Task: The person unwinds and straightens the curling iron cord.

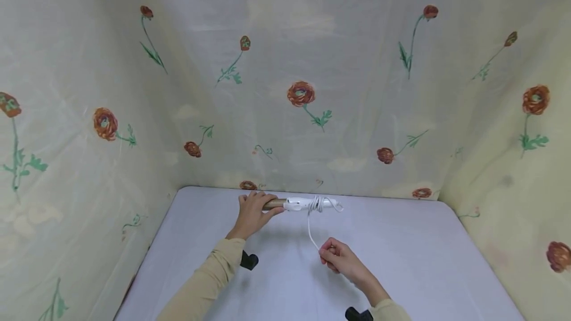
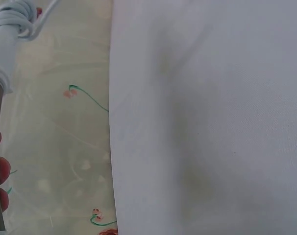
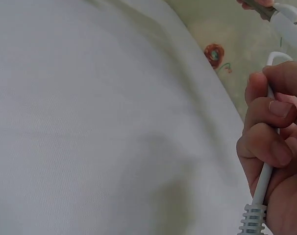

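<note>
Flower-printed sheeting (image 1: 357, 63) surrounds a white table (image 1: 424, 266) on three sides. From the left, a tan-sleeved arm reaches forward, its left hand (image 1: 252, 216) gripping the brown barrel of a stick-shaped appliance (image 1: 295, 205) raised near the table's far edge, its white handle pointing right. White cord (image 1: 316, 205) winds around that handle, then drops toward the right hand (image 1: 342, 260), nearer the viewer, whose curled fingers hold it above a ridged sleeve.
</note>
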Available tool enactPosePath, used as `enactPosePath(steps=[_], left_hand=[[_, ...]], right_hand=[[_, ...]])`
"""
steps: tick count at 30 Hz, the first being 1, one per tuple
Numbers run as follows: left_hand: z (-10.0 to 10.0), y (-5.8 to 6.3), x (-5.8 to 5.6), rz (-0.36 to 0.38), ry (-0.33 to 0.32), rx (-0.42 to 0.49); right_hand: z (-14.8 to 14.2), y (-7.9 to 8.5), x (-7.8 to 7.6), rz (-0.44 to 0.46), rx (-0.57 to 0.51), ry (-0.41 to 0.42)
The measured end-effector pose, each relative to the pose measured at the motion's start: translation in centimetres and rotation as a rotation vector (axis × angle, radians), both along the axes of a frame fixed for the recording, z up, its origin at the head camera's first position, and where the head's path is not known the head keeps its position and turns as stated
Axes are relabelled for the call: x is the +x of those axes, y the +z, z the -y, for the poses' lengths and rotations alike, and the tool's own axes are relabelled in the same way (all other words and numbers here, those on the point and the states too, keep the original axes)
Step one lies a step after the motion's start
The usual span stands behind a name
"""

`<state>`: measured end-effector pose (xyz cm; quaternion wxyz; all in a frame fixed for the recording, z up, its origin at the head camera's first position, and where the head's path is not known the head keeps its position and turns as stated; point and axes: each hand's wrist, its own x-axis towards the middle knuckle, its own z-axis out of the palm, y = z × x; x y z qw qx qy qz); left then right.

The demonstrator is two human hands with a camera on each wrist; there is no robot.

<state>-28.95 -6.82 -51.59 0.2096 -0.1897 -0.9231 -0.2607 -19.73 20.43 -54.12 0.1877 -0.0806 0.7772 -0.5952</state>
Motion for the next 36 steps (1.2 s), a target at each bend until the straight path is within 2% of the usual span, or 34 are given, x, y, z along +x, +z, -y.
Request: enactPosePath(steps=[4, 10, 15, 20, 26, 36], left_hand=[[0.2, 0.2, 0.1, -0.014, 0.001, -0.001], [0.5, 0.4, 0.4, -0.014, -0.001, -0.014], [0.7, 0.6, 0.6, -0.008, 0.000, -0.007], [0.8, 0.5, 0.6, -0.042, -0.011, -0.005], [1.0, 0.6, 0.7, -0.071, -0.017, -0.006], [1.3, 0.9, 0.6, -0.043, -0.022, -0.004]], right_hand=[[-0.1, -0.8, -0.5, -0.003, 0.034, -0.025], [-0.7, -1.9, -1.8, -0.013, 0.149, -0.080], [-1.2, -2.0, -3.3, -0.018, 0.236, -0.116], [-2.1, -2.0, -4.7, -0.041, 0.281, -0.120], [-3.0, -1.4, -6.1, -0.088, 0.338, -0.107], [-3.8, 0.7, -8.2, -0.162, 0.390, -0.108]])
